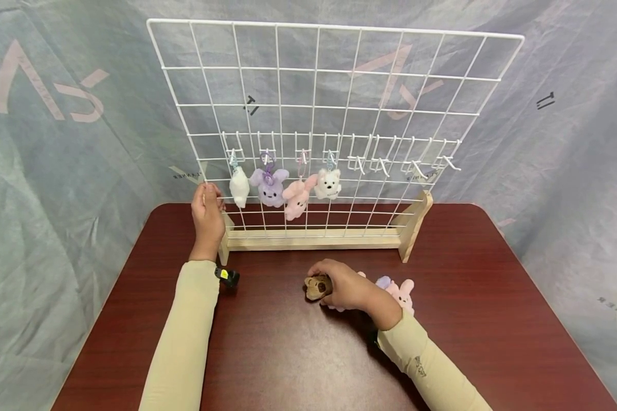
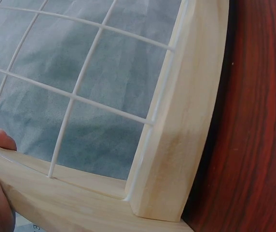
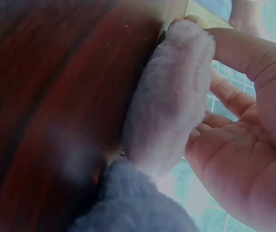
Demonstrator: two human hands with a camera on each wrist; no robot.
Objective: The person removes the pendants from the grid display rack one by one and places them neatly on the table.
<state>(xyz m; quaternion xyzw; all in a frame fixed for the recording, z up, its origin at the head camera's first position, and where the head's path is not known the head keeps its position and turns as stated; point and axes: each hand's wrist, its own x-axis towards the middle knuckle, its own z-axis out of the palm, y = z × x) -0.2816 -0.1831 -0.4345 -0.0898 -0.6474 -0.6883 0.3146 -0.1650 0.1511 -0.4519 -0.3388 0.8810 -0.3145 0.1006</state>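
My left hand [image 1: 208, 214] grips the left edge of a white wire grid rack [image 1: 316, 88]; in the left wrist view its fingers wrap the rack's wooden upright [image 2: 176, 145]. Over the table, my right hand [image 1: 347, 285] pinches a brown plush bear [image 1: 317, 287] between thumb and fingers. Only a sliver of the brown plush [image 3: 196, 20] shows in the right wrist view, behind a pale pink plush [image 3: 172, 96]. A greyish plush [image 3: 133, 198] lies closest to that camera. Beside the right wrist lie a pink plush bunny [image 1: 402, 294] and a lilac plush [image 1: 383, 282], partly hidden.
Hooks on the rack carry a white plush [image 1: 239, 187], a purple plush bunny [image 1: 269, 188], a pink plush bunny [image 1: 298, 197] and a white plush dog [image 1: 329, 184]. Several bare hooks [image 1: 380, 165] stick out farther right. The rack stands on a wooden base [image 1: 313, 240] on a dark red table [image 1: 277, 342].
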